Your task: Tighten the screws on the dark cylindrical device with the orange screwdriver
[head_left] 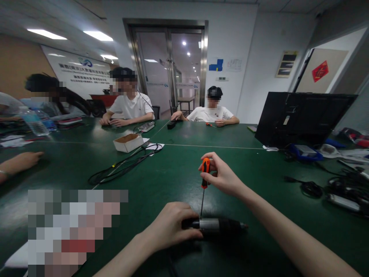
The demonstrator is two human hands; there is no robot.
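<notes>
In the head view, my right hand (220,171) is closed around the orange-and-black handle of a screwdriver (205,169). The thin shaft points down, and its tip meets or almost meets the side of a black-and-silver electric screwdriver (210,224); I cannot tell if they touch. That cylindrical tool lies sideways on the green table, its narrow end to the right. My left hand (175,223) grips its left end between thumb and fingers. The underside of the tool is in dark shadow.
A small white box (128,143) and a looped black cable (123,165) lie left of centre on the green table (230,154). A black monitor (302,117) and coiled cords (311,189) are at right. Several people sit around; another person's hand (24,164) rests at left.
</notes>
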